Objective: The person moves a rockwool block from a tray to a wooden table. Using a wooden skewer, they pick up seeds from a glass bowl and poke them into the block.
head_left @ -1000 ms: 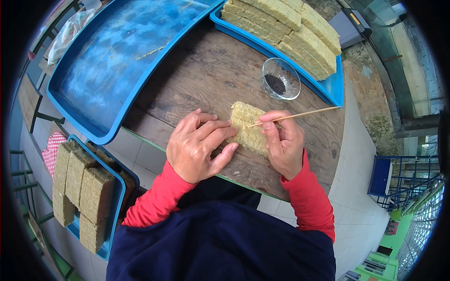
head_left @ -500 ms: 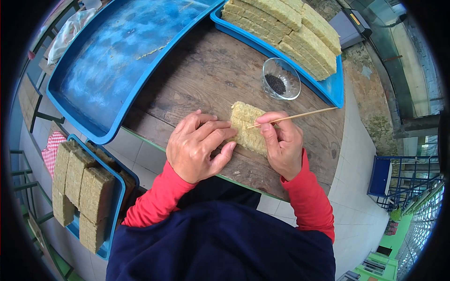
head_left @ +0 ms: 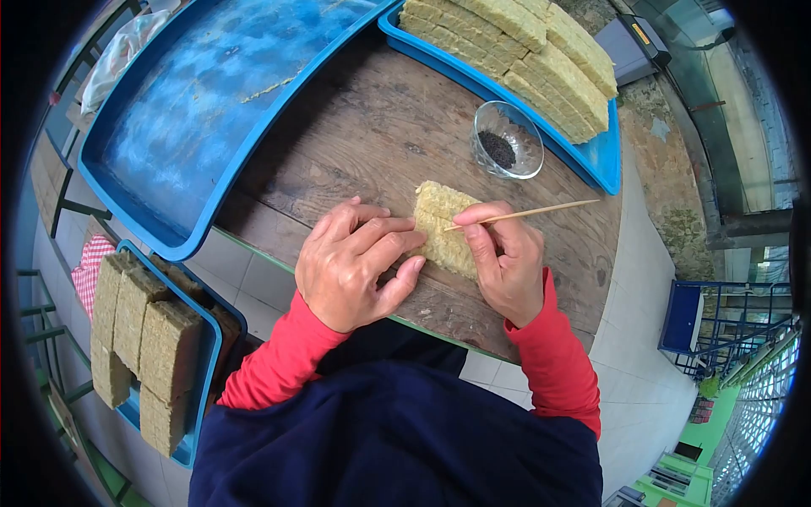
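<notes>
A yellowish rockwool slab (head_left: 443, 203) lies on the wooden table in front of me, a groove showing across its top. My right hand (head_left: 507, 262) pinches a thin wooden skewer (head_left: 549, 209), its tip at the slab's upper face. At the slab's left side rests my left hand (head_left: 359, 262), fingers spread and bent, the fingertips touching its edge. Beyond the slab stands a clear glass bowl (head_left: 525, 139) with small dark seeds (head_left: 497, 149) in it. My right fingers hide part of the slab's right side.
A blue tray (head_left: 169, 169) with wet patches sits at the left of the table (head_left: 355, 118). Stacked rockwool slabs (head_left: 507, 51) fill another blue tray (head_left: 612, 160) at the back right. Lower left, browner rockwool blocks (head_left: 169, 338) stand in a tray.
The skewer's outer end has dipped slightly, its tip staying at the slab. Both hands keep nearly the same place; the whole view has shifted a little.
</notes>
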A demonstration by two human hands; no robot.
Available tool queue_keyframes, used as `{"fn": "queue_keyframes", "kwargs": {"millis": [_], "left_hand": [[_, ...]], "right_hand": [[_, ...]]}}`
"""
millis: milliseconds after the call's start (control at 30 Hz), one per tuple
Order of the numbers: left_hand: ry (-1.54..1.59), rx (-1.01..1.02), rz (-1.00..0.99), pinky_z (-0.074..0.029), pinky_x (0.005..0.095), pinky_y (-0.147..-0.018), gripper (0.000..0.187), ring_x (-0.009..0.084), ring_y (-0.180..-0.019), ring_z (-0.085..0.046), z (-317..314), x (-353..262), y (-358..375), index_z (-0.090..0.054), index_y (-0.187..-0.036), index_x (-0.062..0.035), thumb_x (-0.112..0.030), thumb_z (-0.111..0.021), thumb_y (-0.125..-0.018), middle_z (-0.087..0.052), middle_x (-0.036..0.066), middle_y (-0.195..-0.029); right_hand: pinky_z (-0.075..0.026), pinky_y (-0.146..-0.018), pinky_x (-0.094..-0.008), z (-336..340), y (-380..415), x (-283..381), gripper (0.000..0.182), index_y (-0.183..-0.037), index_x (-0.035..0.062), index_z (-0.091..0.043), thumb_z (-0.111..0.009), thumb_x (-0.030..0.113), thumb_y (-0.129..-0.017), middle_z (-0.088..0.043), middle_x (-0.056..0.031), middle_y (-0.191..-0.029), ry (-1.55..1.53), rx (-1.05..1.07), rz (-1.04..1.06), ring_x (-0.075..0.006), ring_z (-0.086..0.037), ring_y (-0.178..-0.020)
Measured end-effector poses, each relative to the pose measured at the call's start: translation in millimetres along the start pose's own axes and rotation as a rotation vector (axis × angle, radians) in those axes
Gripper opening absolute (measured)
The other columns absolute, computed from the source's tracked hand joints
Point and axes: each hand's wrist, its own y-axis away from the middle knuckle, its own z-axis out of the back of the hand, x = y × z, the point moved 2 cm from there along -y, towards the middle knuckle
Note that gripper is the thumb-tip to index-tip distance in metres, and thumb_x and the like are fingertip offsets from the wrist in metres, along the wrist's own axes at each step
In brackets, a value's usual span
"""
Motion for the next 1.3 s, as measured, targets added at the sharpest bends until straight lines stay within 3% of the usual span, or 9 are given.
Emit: {"fn": "queue_keyframes", "kwargs": {"millis": [267, 333, 567, 633, 767, 967, 1067, 1133, 1300], "left_hand": [[-0.015, 0.021, 0.007, -0.048, 0.0415, -0.090, 0.017, 0.0194, -0.090, -0.061, 1.7, -0.2, -0.4, -0.070, -0.087, -0.0141, -0.021, -0.072, -0.071, -0.067, -0.002, -0.091], [-0.008, 0.016, 0.005, -0.048, 0.0414, -0.090, 0.017, 0.0194, -0.090, -0.061, 2.0, -0.3, 0.0, -0.071, -0.086, -0.0138, -0.021, -0.072, -0.071, -0.067, -0.001, -0.090], [0.000, 0.017, 0.004, -0.049, 0.0413, -0.089, 0.016, 0.0195, -0.090, -0.061, 2.5, -0.8, -0.5, -0.071, -0.086, -0.0132, -0.020, -0.072, -0.071, -0.067, -0.001, -0.090], [-0.003, 0.010, 0.000, -0.049, 0.0411, -0.088, 0.016, 0.0196, -0.090, -0.061, 2.4, -0.5, 0.0, -0.070, -0.085, -0.0130, -0.019, -0.071, -0.070, -0.067, -0.001, -0.089], [0.018, -0.016, -0.005, -0.050, 0.0423, -0.082, 0.017, 0.0237, -0.087, -0.062, 1.5, 0.1, 0.6, -0.071, -0.082, -0.0121, -0.016, -0.071, -0.066, -0.069, 0.001, -0.087], [0.032, -0.022, -0.013, -0.050, 0.0417, -0.082, 0.015, 0.0241, -0.086, -0.062, 1.3, 0.1, 0.8, -0.071, -0.082, -0.0119, -0.015, -0.070, -0.067, -0.069, 0.001, -0.087], [0.039, -0.038, -0.001, -0.050, 0.0418, -0.082, 0.014, 0.0241, -0.086, -0.063, 0.9, 0.3, 1.3, -0.070, -0.080, -0.0114, -0.014, -0.069, -0.067, -0.069, 0.001, -0.087], [0.056, -0.053, -0.014, -0.050, 0.0423, -0.082, 0.012, 0.0240, -0.086, -0.063, 1.9, 1.2, 1.8, -0.069, -0.079, -0.0109, -0.015, -0.068, -0.068, -0.069, 0.001, -0.086], [0.040, -0.066, -0.033, -0.051, 0.0415, -0.084, 0.009, 0.0207, -0.086, -0.063, 3.4, 1.6, 2.8, -0.067, -0.075, -0.0116, -0.016, -0.070, -0.068, -0.068, 0.000, -0.084]], "right_hand": [[-0.043, -0.051, -0.0276, -0.2, 0.8, -1.0, 0.006, -0.093, 0.0052, -0.064, -0.060, 0.003, -0.088, -0.063, -0.0073, -0.081, 0.014, 0.013, -0.013, -0.0161, -0.057, -0.059], [-0.040, -0.054, -0.0228, -0.2, 0.7, -0.8, 0.004, -0.093, 0.0025, -0.062, -0.058, 0.003, -0.091, -0.062, -0.0049, -0.082, 0.007, 0.023, -0.005, -0.0091, -0.051, -0.060], [-0.043, -0.051, -0.0265, 0.6, 1.4, -2.5, 0.005, -0.092, 0.0038, -0.064, -0.059, 0.003, -0.090, -0.063, -0.0059, -0.081, 0.037, 0.041, -0.009, -0.0124, -0.057, -0.060], [-0.044, -0.051, -0.0229, 0.2, 5.0, -11.0, 0.007, -0.097, 0.0031, -0.061, -0.056, 0.006, -0.093, -0.062, -0.0043, -0.083, -0.260, -0.061, -0.130, -0.0077, -0.056, -0.062], [-0.045, -0.051, -0.0195, 1.8, 4.7, -12.9, 0.009, -0.101, 0.0031, -0.059, -0.054, 0.009, -0.096, -0.062, -0.0038, -0.087, -0.370, -0.082, -0.238, -0.0052, -0.055, -0.064], [-0.045, -0.051, -0.0163, 3.8, 6.7, -11.2, 0.011, -0.106, 0.0021, -0.052, -0.048, 0.007, -0.098, -0.060, -0.0082, -0.092, -0.366, -0.095, -0.142, -0.0052, -0.052, -0.072], [-0.045, -0.051, -0.0174, 4.1, 8.1, -7.7, 0.011, -0.106, 0.0020, -0.052, -0.049, 0.006, -0.097, -0.060, -0.0092, -0.092, -0.275, -0.141, 0.017, -0.0058, -0.052, -0.072], [-0.038, -0.049, -0.0224, 1.8, 7.6, -7.5, 0.006, -0.096, 0.0038, -0.062, -0.058, 0.003, -0.091, -0.061, -0.0053, -0.081, -0.211, -0.101, 0.059, -0.0077, -0.047, -0.056], [-0.035, -0.049, -0.0253, -5.2, 6.6, -2.0, 0.005, -0.090, 0.0047, -0.065, -0.062, 0.001, -0.088, -0.058, -0.0041, -0.073, -0.166, -0.042, -0.070, -0.0112, -0.044, -0.053]]}}
